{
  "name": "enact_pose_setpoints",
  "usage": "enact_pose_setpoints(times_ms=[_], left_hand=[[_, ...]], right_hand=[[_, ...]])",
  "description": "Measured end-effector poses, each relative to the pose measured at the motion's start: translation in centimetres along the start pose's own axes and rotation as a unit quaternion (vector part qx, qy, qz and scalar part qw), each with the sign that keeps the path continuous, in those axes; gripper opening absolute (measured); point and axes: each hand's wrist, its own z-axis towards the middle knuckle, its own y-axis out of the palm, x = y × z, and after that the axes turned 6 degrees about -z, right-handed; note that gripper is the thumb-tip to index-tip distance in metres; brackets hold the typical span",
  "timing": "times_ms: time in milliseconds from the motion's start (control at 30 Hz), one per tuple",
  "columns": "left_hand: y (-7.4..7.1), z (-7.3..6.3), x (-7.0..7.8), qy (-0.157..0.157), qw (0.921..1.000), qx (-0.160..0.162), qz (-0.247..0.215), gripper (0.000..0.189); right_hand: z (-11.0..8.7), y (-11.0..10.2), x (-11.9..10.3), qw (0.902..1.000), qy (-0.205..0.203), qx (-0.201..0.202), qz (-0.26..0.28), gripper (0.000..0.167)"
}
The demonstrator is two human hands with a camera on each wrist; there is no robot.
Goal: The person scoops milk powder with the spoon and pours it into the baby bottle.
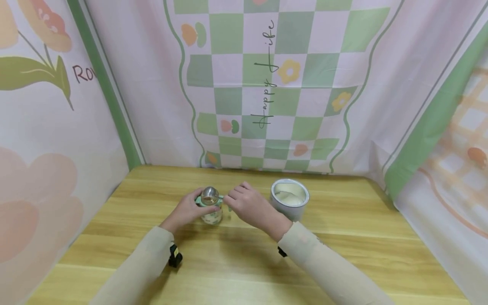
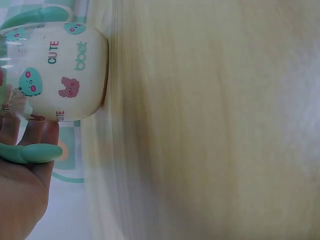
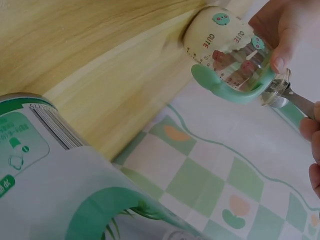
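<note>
A clear baby bottle (image 1: 212, 217) with green side handles and printed cartoon faces stands on the table, pale content in its lower part. My left hand (image 1: 189, 212) grips it near the neck, fingers behind one green handle (image 2: 37, 153) in the left wrist view. Over the bottle's mouth lies the round metal bowl of a spoon (image 1: 209, 195). My right hand (image 1: 249, 205) pinches the spoon's handle, which the right wrist view shows as a flat metal strip (image 3: 300, 104). Whether powder lies in the bowl cannot be told.
Right of the bottle, close beside my right forearm, stands an open can (image 1: 301, 212) with pale powder (image 1: 289, 198) inside. Both are on a wooden table (image 1: 236, 271). A printed curtain (image 1: 259, 101) hangs behind the table's far edge, with more cloth at both sides.
</note>
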Motion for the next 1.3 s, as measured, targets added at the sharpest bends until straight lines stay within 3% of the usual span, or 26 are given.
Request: enact_pose_setpoints(times_ms=[200, 600, 767, 900, 1133, 1300], left_hand=[[0.0, -0.1, 0.1, -0.002, 1.0, -0.002, 0.005, 0.08], [-0.1, -0.1, 0.0, -0.002, 1.0, -0.004, -0.003, 0.075], [0.0, -0.1, 0.0, 0.001, 1.0, 0.001, -0.002, 0.073], [0.0, 0.0, 0.0, 0.001, 1.0, 0.001, -0.009, 0.073], [0.0, -0.1, 0.1, -0.003, 1.0, 0.002, -0.007, 0.079], [0.1, -0.1, 0.1, -0.005, 1.0, 0.002, -0.003, 0.078]], right_hand=[[-0.1, 0.2, 0.1, 0.9995, 0.01, 0.028, -0.009, 0.011], [0.1, 0.0, 0.2, 0.9971, 0.054, 0.036, 0.04, 0.007], [0.2, -0.5, 0.1, 0.9916, 0.097, 0.031, 0.08, 0.008], [0.3, -0.8, 0.1, 0.9776, 0.143, 0.034, 0.15, 0.013], [0.4, -1.4, 0.6, 0.9336, 0.231, 0.019, 0.273, 0.022], [0.0, -2.0, 1.1, 0.913, 0.257, 0.015, 0.316, 0.026]])
